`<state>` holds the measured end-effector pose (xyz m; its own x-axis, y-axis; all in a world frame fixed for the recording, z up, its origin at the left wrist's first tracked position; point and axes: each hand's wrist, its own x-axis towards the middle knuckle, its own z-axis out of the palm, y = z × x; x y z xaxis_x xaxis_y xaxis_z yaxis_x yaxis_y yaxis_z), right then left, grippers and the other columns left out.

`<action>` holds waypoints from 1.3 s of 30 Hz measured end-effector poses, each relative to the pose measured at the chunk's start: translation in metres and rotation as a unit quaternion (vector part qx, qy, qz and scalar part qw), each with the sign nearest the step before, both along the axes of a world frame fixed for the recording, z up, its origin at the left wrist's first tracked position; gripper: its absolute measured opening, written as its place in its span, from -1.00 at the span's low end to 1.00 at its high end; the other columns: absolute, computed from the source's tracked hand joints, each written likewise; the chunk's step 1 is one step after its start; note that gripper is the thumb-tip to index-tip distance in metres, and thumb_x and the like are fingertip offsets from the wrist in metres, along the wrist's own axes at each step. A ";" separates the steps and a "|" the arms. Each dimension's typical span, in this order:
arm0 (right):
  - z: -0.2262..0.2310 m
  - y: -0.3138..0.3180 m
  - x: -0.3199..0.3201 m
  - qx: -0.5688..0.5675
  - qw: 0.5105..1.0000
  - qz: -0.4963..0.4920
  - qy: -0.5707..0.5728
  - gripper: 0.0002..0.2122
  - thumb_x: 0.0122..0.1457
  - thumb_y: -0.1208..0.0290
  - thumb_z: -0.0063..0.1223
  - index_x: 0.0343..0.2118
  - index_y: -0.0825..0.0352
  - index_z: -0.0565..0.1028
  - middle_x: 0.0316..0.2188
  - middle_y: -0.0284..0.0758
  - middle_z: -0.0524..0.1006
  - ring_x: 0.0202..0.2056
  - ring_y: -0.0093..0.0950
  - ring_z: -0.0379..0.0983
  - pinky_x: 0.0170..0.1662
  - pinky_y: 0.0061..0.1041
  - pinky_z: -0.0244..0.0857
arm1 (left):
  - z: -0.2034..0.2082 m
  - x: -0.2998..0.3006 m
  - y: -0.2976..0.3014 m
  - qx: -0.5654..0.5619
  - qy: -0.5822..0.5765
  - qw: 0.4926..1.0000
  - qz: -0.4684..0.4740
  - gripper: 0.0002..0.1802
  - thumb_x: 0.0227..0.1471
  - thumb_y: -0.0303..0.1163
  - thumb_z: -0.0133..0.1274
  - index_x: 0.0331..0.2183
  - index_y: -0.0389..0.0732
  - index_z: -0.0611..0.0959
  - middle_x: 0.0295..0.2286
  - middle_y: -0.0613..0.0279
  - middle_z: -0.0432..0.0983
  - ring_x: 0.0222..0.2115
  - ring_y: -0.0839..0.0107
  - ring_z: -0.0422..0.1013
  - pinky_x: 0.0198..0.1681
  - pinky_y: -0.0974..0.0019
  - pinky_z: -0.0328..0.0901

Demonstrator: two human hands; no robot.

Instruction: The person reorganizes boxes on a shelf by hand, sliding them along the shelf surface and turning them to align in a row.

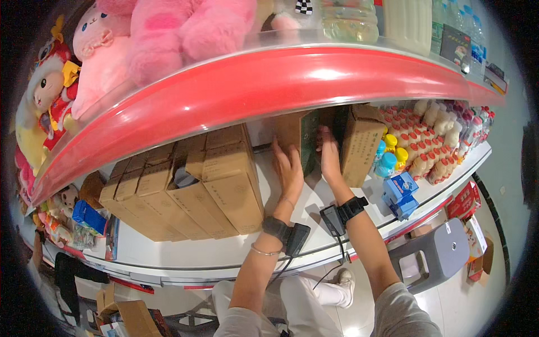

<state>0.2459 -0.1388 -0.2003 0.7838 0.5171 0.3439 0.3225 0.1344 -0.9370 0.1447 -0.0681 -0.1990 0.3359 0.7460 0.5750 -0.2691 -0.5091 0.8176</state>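
A box [307, 135] with brown cardboard and dark green sides stands upright on the white shelf, under the red-edged shelf above. My left hand [288, 168] presses along its left side with fingers stretched forward. On its right side lies my right hand [330, 154], fingers bent against the dark green face. Both hands grip the box between them; its far part is hidden under the upper shelf. Just right of my right hand stands another brown cardboard box [362, 149]. A row of brown cardboard boxes [233, 180] stands to the left of my left hand.
Small bottles [429, 140] and blue cartons [400, 194] fill the shelf's right end. Pink plush toys [163, 39] sit on the red-edged upper shelf [252, 73]. A grey stool [432, 253] stands below right. An opened carton [137, 317] lies below left.
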 end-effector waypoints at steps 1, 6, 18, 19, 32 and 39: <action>0.003 0.000 0.001 -0.006 0.999 -0.032 -0.004 -0.41 0.23 -0.05 -0.47 0.01 0.46 0.24 -0.13 -0.18 0.24 -0.08 -0.42 0.10 -0.06 -0.54 -0.01 | 0.000 -0.001 0.002 0.023 -0.005 1.000 0.018 -0.39 0.10 -0.14 -0.21 0.08 -0.33 0.17 0.03 -0.22 0.13 0.07 -0.06 0.04 0.11 0.05 -0.07; 0.024 -0.003 -0.028 -0.023 0.993 -0.039 0.108 -0.39 0.23 -0.03 -0.45 0.07 0.51 0.19 0.08 -0.04 0.22 0.12 -0.28 0.10 0.16 -0.47 -0.10 | -0.002 -0.005 0.003 0.083 0.051 0.993 0.065 -0.40 0.10 -0.17 -0.19 0.10 -0.27 0.16 0.05 -0.16 0.11 0.09 -0.01 0.02 0.14 0.07 -0.11; 0.014 0.001 -0.017 0.062 0.996 -0.031 -0.051 -0.42 0.22 -0.01 -0.34 0.07 0.46 0.20 0.04 -0.09 0.27 0.07 -0.28 0.14 0.14 -0.46 -0.10 | 0.013 -0.005 -0.005 -0.076 -0.043 0.991 -0.106 -0.24 0.06 -0.13 -0.09 0.13 -0.39 0.05 0.14 -0.07 -0.04 0.17 0.10 -0.10 0.19 0.23 -0.19; 0.016 0.004 -0.022 0.083 0.994 -0.032 -0.059 -0.41 0.22 -0.02 -0.35 0.08 0.47 0.19 0.04 -0.08 0.27 0.07 -0.27 0.14 0.14 -0.46 -0.10 | 0.012 -0.007 -0.008 -0.021 -0.009 0.997 -0.079 -0.20 0.03 -0.12 -0.04 0.11 -0.42 0.04 0.10 -0.17 0.02 0.12 0.01 -0.03 0.16 0.17 -0.13; 0.043 -0.003 -0.043 0.146 0.967 -0.110 -0.177 -0.54 0.21 0.29 -0.23 0.15 0.32 0.06 0.08 -0.20 0.16 0.06 -0.36 0.09 0.13 -0.46 -0.08 | -0.008 0.003 0.014 0.103 0.041 0.993 -0.032 -0.37 0.10 -0.18 -0.17 0.13 -0.26 0.14 0.09 -0.09 0.05 0.10 -0.01 0.00 0.15 0.09 -0.11; 0.053 -0.009 -0.045 0.150 0.953 -0.065 -0.255 -0.42 0.15 0.33 -0.17 0.20 0.35 -0.04 0.22 -0.14 -0.03 0.23 -0.28 -0.14 0.24 -0.39 -0.27 | -0.005 0.001 0.003 -0.025 -0.005 0.995 -0.095 -0.35 0.08 -0.10 -0.15 0.09 -0.31 0.17 0.04 -0.12 0.16 0.04 -0.09 0.09 0.10 0.10 -0.02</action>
<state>0.2009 -0.1479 -0.1475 0.5263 0.2460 0.8139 0.7574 0.2996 -0.5802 0.1457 -0.0649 -0.2036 0.4677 0.6973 0.5432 -0.3646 -0.4076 0.8372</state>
